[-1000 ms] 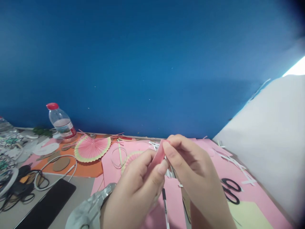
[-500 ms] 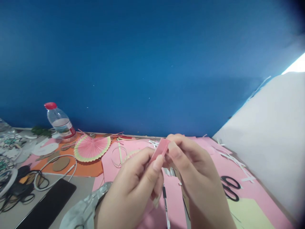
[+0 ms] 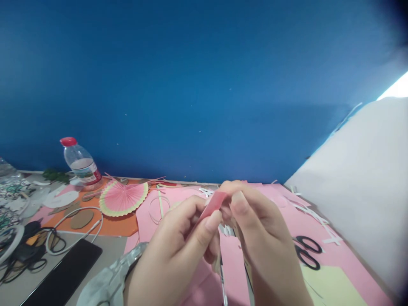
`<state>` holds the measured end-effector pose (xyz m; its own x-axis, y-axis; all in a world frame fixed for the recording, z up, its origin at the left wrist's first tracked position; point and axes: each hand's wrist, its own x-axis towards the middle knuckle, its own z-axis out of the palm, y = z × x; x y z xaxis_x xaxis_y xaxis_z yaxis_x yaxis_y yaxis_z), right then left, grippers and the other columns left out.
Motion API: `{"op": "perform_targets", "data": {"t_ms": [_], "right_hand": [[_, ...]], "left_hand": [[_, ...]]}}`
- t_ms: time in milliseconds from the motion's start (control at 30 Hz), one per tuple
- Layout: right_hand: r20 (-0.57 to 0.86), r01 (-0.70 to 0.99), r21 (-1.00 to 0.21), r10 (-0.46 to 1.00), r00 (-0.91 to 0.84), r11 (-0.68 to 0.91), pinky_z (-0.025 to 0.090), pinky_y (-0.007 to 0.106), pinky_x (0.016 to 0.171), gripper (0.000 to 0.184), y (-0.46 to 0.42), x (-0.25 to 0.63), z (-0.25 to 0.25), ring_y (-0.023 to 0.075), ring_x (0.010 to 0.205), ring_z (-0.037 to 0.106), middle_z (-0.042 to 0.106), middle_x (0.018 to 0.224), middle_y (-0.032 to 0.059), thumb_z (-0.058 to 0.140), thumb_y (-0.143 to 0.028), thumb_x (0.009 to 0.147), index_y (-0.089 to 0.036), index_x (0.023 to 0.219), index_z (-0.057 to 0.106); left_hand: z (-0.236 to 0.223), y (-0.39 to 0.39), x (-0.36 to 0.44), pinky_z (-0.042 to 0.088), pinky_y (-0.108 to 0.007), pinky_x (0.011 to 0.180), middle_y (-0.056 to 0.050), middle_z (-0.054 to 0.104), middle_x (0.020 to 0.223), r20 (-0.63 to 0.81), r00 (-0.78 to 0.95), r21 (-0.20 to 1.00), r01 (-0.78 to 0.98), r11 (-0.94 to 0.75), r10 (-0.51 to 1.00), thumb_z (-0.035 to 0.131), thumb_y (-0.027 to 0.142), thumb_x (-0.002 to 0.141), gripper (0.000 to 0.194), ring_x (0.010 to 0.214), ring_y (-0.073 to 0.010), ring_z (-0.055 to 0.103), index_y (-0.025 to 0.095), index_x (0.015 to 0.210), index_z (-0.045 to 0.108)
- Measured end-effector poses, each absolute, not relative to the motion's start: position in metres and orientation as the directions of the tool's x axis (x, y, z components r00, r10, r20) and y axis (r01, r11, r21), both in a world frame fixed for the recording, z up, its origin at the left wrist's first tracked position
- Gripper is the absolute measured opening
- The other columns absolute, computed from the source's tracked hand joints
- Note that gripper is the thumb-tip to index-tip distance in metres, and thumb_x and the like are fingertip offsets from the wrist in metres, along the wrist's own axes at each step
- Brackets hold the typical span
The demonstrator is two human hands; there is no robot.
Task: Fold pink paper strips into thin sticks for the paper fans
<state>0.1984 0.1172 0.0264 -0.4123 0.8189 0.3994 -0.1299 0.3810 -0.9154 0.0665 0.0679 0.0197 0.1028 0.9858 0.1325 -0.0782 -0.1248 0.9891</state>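
A: both grips are pinched on the pink paper strip (image 3: 214, 205), left hand (image 3: 178, 250) low on it, right hand (image 3: 258, 229) at its top end.

B: yep, it's held above the worktop (image 3: 108, 250), over pink sheets (image 3: 232, 263). Pen (image 3: 222, 280) under the hands, scissors (image 3: 307, 251) right, pink fan (image 3: 123, 197) and bottle (image 3: 81, 163) far left.

Dim, bluish, soft-focus room; white glare burns at the right edge, corners darken, edges bend outward.
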Motion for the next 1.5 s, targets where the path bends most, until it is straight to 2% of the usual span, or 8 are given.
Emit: {"op": "perform_targets", "data": {"t_ms": [233,500,767,900,1000,1200,1300,1500], "right_hand": [[0.424,-0.085,-0.902,0.835,-0.351,0.423,0.045,0.023,0.068,0.028,0.115,0.197,0.028,0.0073,0.063,0.054,0.052,0.067,-0.0051,0.047,-0.032,0.099,-0.021,0.074,0.056],[0.464,0.009,-0.874,0.838,-0.287,0.486,0.043,0.02,0.062,0.029,0.112,0.195,0.027,0.0071,0.064,0.053,0.055,0.068,-0.0055,0.046,-0.03,0.1,-0.022,0.074,0.056],[0.479,0.039,-0.868,0.857,-0.19,0.495,0.039,0.022,0.057,0.03,0.109,0.189,0.029,0.0079,0.058,0.045,0.047,0.062,-0.005,0.049,-0.028,0.098,-0.021,0.069,0.052],[0.456,-0.03,-0.886,0.856,-0.242,0.464,0.041,0.023,0.061,0.031,0.111,0.192,0.027,0.009,0.062,0.048,0.05,0.067,-0.0039,0.046,-0.032,0.099,-0.021,0.07,0.052],[0.427,0.047,-0.885,0.849,-0.313,0.463,0.045,0.022,0.062,0.019,0.113,0.195,0.026,0.0104,0.07,0.055,0.056,0.073,-0.0033,0.052,-0.032,0.096,-0.024,0.08,0.057],[0.301,-0.056,-0.952,0.892,-0.336,0.3,0.037,0.021,0.036,0.025,0.108,0.194,0.032,0.0082,0.041,0.05,0.052,0.058,-0.0051,0.051,-0.038,0.095,-0.023,0.075,0.055],[0.323,-0.097,-0.946,0.876,-0.357,0.309,0.038,0.022,0.042,0.03,0.108,0.194,0.034,0.0078,0.039,0.046,0.046,0.049,-0.007,0.048,-0.037,0.097,-0.022,0.072,0.05],[0.425,-0.044,-0.899,0.845,-0.325,0.436,0.041,0.023,0.055,0.034,0.112,0.2,0.035,0.0095,0.058,0.049,0.049,0.064,-0.003,0.04,-0.039,0.1,-0.021,0.074,0.053]], "left_hand": [[0.017,0.071,0.067,0.043,-0.016,0.059,0.007,0.055,0.058,0.189,0.105,0.982,-0.036,-0.186,0.976,0.043,0.041,0.098,0.031,0.056,-0.0047,0.052,0.02,0.076,0.048],[0.017,0.069,0.067,0.044,-0.018,0.061,0.006,0.057,0.06,0.161,0.101,0.987,-0.042,-0.157,0.982,0.041,0.04,0.099,0.032,0.057,-0.0056,0.055,0.02,0.076,0.048],[0.021,0.066,0.071,0.043,-0.022,0.062,0.005,0.052,0.058,0.146,0.104,0.989,0.018,-0.149,0.984,0.037,0.039,0.101,0.034,0.055,-0.007,0.05,0.019,0.075,0.048],[0.022,0.066,0.072,0.037,-0.021,0.053,0.007,0.043,0.055,0.096,0.058,0.995,-0.037,-0.094,0.994,0.037,0.043,0.1,0.036,0.048,-0.0065,0.04,0.02,0.072,0.043],[0.02,0.069,0.07,0.04,-0.019,0.053,0.007,0.045,0.057,0.095,0.059,0.993,-0.078,-0.09,0.994,0.044,0.045,0.097,0.032,0.051,-0.0066,0.045,0.02,0.076,0.046],[0.02,0.071,0.072,0.048,-0.019,0.064,0.004,0.06,0.067,0.147,0.077,0.981,-0.135,-0.136,0.986,0.044,0.036,0.099,0.026,0.064,-0.0082,0.059,0.02,0.082,0.055],[0.023,0.069,0.075,0.045,-0.02,0.067,0.004,0.058,0.059,0.191,-0.003,0.974,-0.124,-0.19,0.982,0.04,0.035,0.1,0.036,0.06,-0.009,0.056,0.019,0.069,0.052],[0.022,0.066,0.074,0.044,-0.024,0.065,0.002,0.058,0.062,0.151,-0.054,0.988,-0.034,-0.153,0.987,0.041,0.038,0.099,0.035,0.062,-0.0113,0.055,0.019,0.074,0.055]]}}
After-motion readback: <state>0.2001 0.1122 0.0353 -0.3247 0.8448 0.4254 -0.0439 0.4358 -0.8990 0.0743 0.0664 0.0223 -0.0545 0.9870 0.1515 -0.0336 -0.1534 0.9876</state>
